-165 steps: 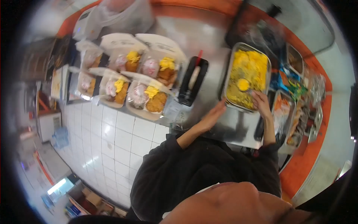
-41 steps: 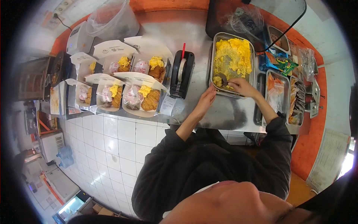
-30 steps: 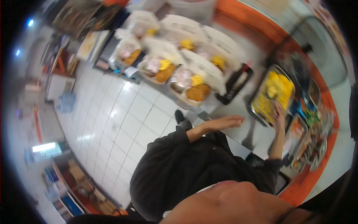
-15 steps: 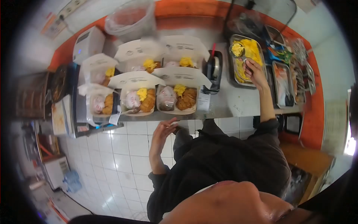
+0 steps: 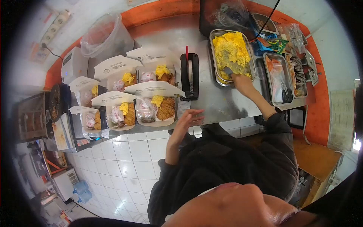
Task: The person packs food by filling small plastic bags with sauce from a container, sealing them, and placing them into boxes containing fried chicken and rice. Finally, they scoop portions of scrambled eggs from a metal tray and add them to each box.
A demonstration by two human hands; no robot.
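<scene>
My right hand [image 5: 244,84] is closed round the handle of a serving spoon [image 5: 227,71]. The spoon's bowl rests among scrambled eggs [image 5: 230,47] near the front left of a metal tray [image 5: 254,68]. My left hand [image 5: 186,123] hovers at the counter's front edge, fingers apart and holding nothing. To its left stand open white food boxes in two rows. In the nearest box [image 5: 155,120] are a wrapped bundle [image 5: 146,109], a piece of fried chicken [image 5: 166,108] and a portion of egg on top [image 5: 157,100].
A black tape dispenser [image 5: 190,81] stands between the boxes and the egg tray. Another metal tray [image 5: 279,81] with plastic-wrapped items lies at the right, beside packets [image 5: 295,72]. A clear bucket [image 5: 107,38] and a white device [image 5: 74,66] are at the back left.
The spoon, earlier raised with egg in its bowl over the tray's back left, is now down at the tray's front. My view has shifted right, and my left hand has moved right.
</scene>
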